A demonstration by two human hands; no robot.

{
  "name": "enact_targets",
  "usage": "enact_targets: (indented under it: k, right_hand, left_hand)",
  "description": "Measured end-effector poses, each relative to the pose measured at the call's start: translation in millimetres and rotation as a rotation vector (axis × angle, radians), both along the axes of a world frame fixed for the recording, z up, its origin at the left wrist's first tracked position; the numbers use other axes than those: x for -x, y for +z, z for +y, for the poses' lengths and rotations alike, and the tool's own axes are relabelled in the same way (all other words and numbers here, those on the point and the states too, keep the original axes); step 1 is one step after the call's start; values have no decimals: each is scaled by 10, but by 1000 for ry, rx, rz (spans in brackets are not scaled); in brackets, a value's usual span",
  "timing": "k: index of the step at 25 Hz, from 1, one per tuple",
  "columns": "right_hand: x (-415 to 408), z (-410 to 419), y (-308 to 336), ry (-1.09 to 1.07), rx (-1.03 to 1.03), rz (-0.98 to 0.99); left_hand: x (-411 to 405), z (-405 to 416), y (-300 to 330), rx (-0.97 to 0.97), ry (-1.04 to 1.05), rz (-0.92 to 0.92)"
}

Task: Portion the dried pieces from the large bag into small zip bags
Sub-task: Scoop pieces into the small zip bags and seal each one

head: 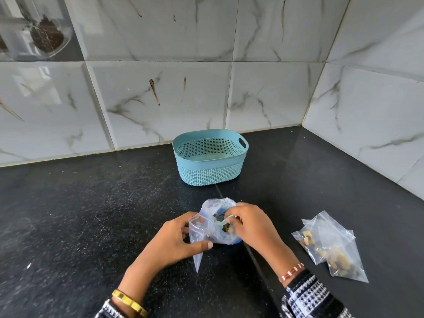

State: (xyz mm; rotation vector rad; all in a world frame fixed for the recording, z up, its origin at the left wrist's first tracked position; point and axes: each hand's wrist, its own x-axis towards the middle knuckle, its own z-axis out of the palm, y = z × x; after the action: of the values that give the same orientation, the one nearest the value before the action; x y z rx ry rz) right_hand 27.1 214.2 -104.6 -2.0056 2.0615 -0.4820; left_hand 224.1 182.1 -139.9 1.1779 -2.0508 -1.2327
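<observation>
Big bag point(218, 226) sits near the counter's point(91, 214) front edge, right hand point(252, 228) pinching pieces at its mouth while the left hand point(176, 239) grips a small zip bag point(196, 235) beside it. Two filled bags point(332, 249) lie off to the right, and a blue basket point(210, 157) stands back by the wall.

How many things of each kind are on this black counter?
Filled small clear zip bags: 2
Empty small clear zip bag, held by the left hand: 1
Large crumpled clear plastic bag, right hand at its mouth: 1
Light blue perforated plastic basket: 1
Total: 5
</observation>
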Motion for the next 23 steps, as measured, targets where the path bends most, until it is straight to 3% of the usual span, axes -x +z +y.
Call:
enact_targets:
  k: [5, 7, 12, 18, 23]
  right_hand:
    - [23, -41, 110, 95, -7, 400]
    - [-21, -38, 91, 95, -26, 436]
    - [2, -1, 69, -47, 4, 356]
    - [11, 14, 43, -9, -48, 400]
    - [-58, 11, 64, -113, -76, 102]
  left_hand:
    - [17, -19, -11, -41, -14, 30]
    - [63, -7, 18, -47, -15, 57]
    - [170, -67, 73, -91, 5, 162]
    - [184, 59, -7, -246, 15, 294]
    - [266, 84, -51, -348, 33, 444]
